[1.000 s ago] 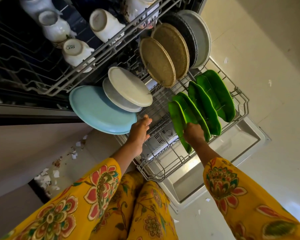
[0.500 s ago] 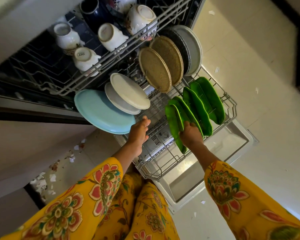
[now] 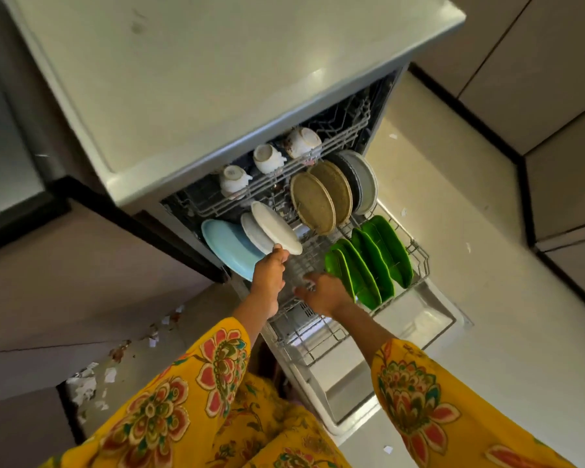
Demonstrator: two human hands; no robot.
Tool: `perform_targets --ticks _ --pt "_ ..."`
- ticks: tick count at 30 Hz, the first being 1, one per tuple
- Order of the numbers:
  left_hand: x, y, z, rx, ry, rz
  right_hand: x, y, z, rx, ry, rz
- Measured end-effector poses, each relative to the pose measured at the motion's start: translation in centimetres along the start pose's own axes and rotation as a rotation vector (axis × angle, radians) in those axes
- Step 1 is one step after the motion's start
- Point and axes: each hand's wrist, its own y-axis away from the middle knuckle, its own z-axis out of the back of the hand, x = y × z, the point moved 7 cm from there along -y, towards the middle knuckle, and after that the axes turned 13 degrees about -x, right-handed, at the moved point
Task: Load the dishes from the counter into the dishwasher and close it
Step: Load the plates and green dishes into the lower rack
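At frame centre, your left hand (image 3: 269, 275) pinches the white plate's (image 3: 276, 228) lower rim; your right hand (image 3: 325, 293), fingers relaxed, rests on the lower rack (image 3: 419, 265) nearer you.

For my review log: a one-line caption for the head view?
Both hands, left hand and right hand, on the loaded lower rack above the open door.

Green leaf-shaped plates (image 3: 372, 261), light blue plate (image 3: 227, 248), white plates (image 3: 274, 228), speckled tan plates (image 3: 318, 204), grey plate (image 3: 365, 184), white cups (image 3: 267, 158) (one floral). Sleeves (image 3: 429, 393) were yellow, red-green floral print.
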Motion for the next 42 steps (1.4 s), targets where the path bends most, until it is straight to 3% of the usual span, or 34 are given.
perform_targets --ticks 10,23,35,42 --pt "-7.0 6.9 10.1 -0.145 0.201 -0.181 13.1 5.1 3.4 -0.04 -0.051 0.212" --pt "-12.8 12.0 27.9 -0.317 0.504 -0.372 32.3 10.6 1.8 -0.055 -0.135 0.56" --pt "-17.7 9.7 43.3 -0.425 0.616 -0.46 48.8 11.9 -2.8 -0.091 -0.219 0.697" --pt "-19.7 7.1 49.7 -0.396 0.573 -0.471 54.7 10.7 -6.2 -0.137 -0.252 0.616"
